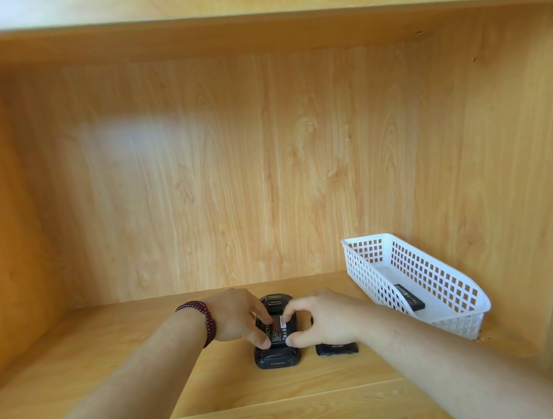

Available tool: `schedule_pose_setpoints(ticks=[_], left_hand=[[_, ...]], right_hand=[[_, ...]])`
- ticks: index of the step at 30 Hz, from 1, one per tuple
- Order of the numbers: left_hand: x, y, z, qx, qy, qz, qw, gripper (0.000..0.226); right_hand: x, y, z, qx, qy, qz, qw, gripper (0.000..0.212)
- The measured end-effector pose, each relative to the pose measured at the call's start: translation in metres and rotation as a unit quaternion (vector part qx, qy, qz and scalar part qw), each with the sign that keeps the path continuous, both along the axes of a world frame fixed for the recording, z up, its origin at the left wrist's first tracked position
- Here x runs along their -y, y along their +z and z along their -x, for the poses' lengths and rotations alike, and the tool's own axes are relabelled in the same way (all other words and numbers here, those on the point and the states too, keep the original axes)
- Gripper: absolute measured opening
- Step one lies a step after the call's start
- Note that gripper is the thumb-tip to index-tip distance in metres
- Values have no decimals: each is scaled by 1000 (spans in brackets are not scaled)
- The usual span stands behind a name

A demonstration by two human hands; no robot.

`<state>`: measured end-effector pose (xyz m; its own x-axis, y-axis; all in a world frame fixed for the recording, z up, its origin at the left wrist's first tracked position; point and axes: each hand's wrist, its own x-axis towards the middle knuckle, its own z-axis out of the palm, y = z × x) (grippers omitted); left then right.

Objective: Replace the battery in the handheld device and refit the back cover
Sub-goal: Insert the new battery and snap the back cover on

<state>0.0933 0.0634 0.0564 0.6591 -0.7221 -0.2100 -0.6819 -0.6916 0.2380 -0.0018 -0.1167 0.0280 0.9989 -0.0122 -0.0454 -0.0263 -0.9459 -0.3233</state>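
Observation:
A black handheld device [275,357] lies face down on the wooden shelf, its back open. A black battery [278,334] with a printed label sits in its bay. My left hand [237,317] pinches the battery's left side between thumb and fingers. My right hand [318,320] pinches its right side in the same way. The black back cover [336,348] lies flat on the shelf just right of the device, partly hidden by my right hand.
A white perforated plastic basket [451,306] stands at the right with another black battery [411,296] inside. The wooden shelf [113,365] is enclosed by a back panel, side walls and a board above.

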Motion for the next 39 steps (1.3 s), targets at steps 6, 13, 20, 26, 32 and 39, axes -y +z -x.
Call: schedule_pose_setpoints(ticks=[6,13,20,26,32,39], left_hand=[[3,1,-2,11,-7,-13,1000,57],[2,0,-7,0,-3,-16,1000,54],[1,-10,-15,15,8,8,1000,59],[-2,-16,-17,14,8,14,1000,58],[-10,-18,-14,-7,8,49,999,55],[-4,-13,-9,19,49,104,993,43]], right_hand=[[4,-1,-7,1,-1,-20,1000,58],[4,2,-10,-4,12,-36,999,55],[2,0,-13,-4,-4,-54,999,51],[-1,1,-8,-13,1,-48,999,51],[30,24,7,-8,-66,-82,994,58],[34,27,12,-145,-92,33,985,87]])
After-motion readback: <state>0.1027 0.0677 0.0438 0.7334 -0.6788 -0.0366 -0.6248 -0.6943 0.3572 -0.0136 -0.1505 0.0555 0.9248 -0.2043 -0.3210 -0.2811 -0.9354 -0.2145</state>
